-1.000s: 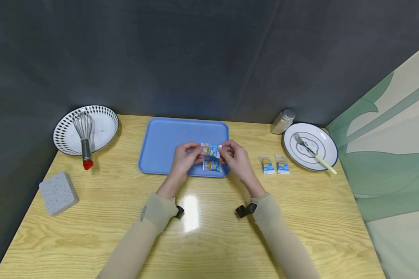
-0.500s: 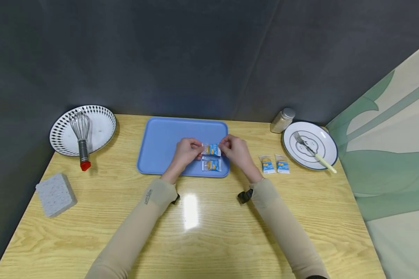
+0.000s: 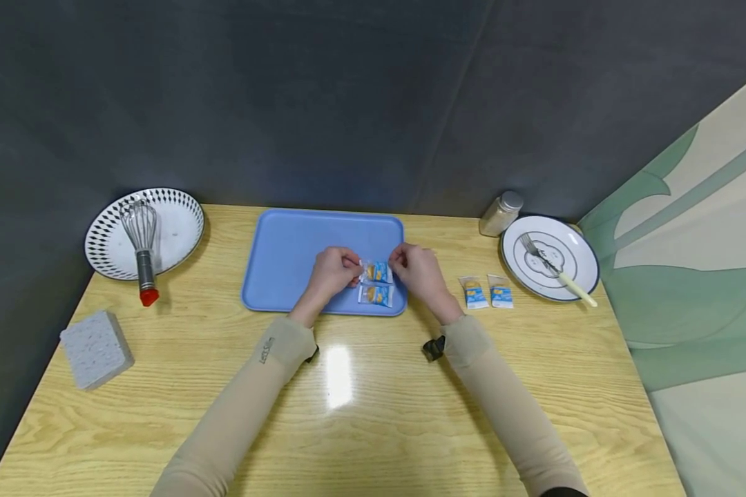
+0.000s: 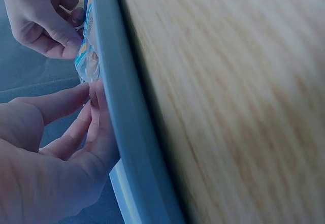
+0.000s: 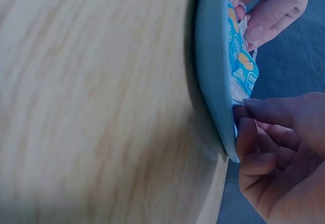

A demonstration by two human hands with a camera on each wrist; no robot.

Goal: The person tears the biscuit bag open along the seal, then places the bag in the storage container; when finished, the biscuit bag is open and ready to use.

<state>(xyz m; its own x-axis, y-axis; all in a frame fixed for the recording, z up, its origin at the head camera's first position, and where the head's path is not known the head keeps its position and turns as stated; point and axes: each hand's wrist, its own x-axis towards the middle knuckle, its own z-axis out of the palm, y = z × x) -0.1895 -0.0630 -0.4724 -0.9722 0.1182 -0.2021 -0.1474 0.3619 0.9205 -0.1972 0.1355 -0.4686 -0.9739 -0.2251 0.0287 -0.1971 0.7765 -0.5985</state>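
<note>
In the head view a small blue-and-clear snack packet (image 3: 378,272) lies in the right part of the blue tray (image 3: 304,241). My left hand (image 3: 332,273) pinches its left end between thumb and fingers. At the opposite end, my right hand (image 3: 419,270) pinches the wrapper's edge with thumb and forefinger, as the right wrist view also shows. A second, matching packet (image 3: 376,295) sits just in front of the first, along the tray's near rim. Two more such packets, one on the left (image 3: 474,293) and one on the right (image 3: 500,291), lie on the table beyond the tray.
A black-and-white patterned plate (image 3: 180,235) with a whisk (image 3: 141,238) on it stands at the left, a grey speckled block (image 3: 96,348) in front. To the right are a shaker jar (image 3: 500,214) and a white plate (image 3: 516,266) bearing a fork (image 3: 559,273). A dark curtain (image 3: 286,103) hangs behind.
The pinched packet has come down onto the tray and shifted toward the near packet. Both hands have lowered with it, their fingers still at its ends.
</note>
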